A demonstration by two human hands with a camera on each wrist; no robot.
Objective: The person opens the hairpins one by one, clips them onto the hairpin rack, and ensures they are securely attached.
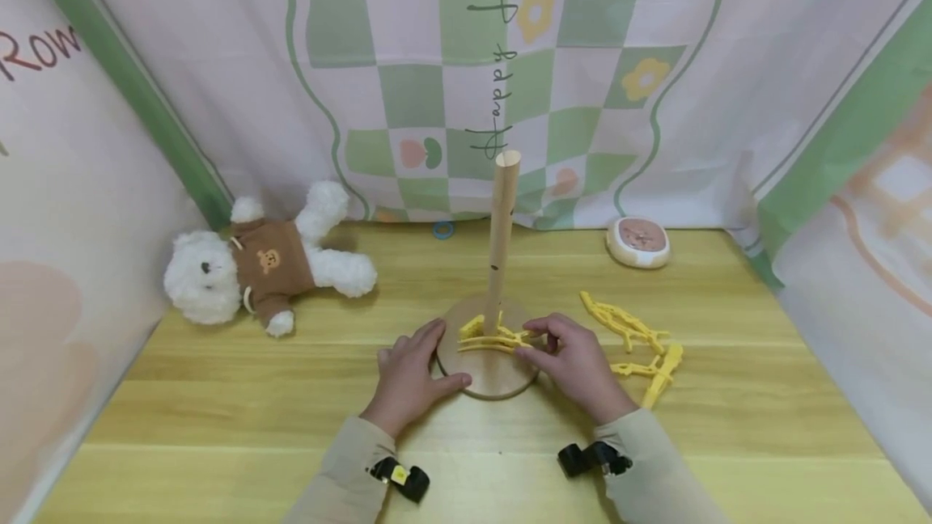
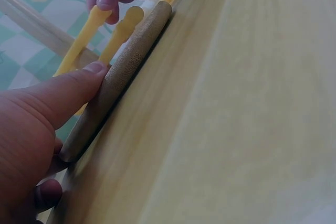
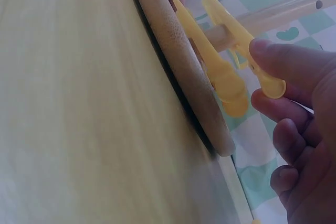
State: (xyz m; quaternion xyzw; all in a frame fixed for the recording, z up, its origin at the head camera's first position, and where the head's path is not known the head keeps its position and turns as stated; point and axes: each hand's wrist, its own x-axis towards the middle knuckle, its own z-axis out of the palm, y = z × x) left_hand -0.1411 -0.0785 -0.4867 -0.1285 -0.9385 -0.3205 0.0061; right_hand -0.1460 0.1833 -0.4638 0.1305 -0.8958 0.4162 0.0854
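Note:
A round wooden base with an upright wooden post stands on the table. My left hand grips the base at its left rim, thumb on top, as the left wrist view shows. With thumb and index finger, my right hand pinches the end of a yellow branch-shaped plastic piece, held beside the post and above the base. Below it, a second yellow piece lies on the base. From the head view I cannot tell whether the held piece is joined to the post.
More yellow branch-shaped pieces lie on the table right of my right hand. A white plush bear in a brown shirt lies at the left. Toward the back are a blue ring and a white rounded device.

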